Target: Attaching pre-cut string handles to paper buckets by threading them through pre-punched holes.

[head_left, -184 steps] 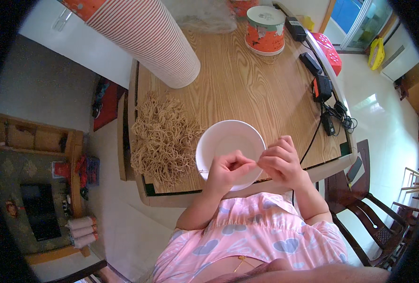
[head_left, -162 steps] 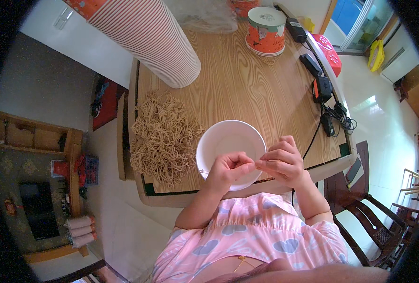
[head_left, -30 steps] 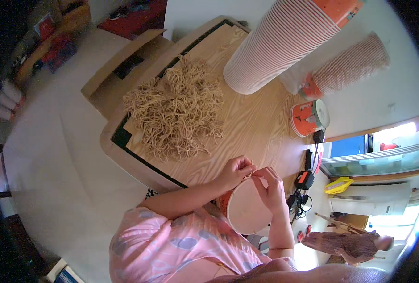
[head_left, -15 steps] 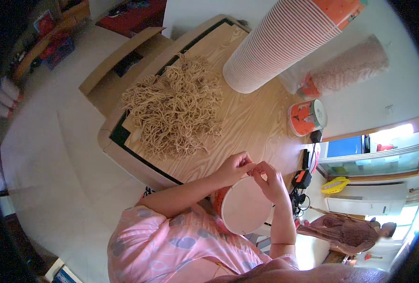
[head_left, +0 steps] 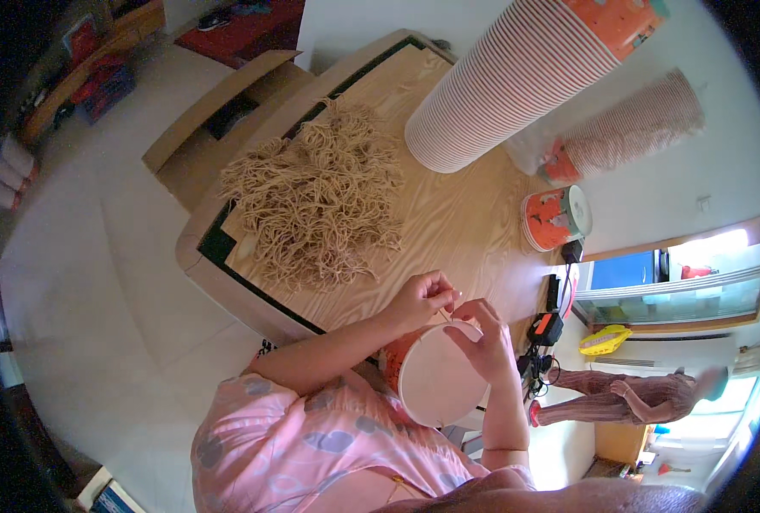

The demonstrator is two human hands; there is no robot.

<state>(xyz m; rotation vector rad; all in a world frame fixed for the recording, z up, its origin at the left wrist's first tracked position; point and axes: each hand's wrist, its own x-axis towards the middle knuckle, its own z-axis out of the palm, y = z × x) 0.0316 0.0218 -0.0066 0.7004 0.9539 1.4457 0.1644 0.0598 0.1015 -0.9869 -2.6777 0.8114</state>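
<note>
Paper cup [head_left: 435, 385], tilted at table [head_left: 448, 231] edge: left hand [head_left: 422, 299] and right hand [head_left: 482, 342] pinch a cord [head_left: 446, 315] at its rim, apparently fitting it; cord pile [head_left: 311, 201] beside.

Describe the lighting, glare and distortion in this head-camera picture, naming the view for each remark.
Head view: daylight blows out the window at right; head view: the fisheye bends the pale wooden table edges and darkens the rim; head view: both hands, left hand and right hand, and the white round paper bowl look sharp.
</note>
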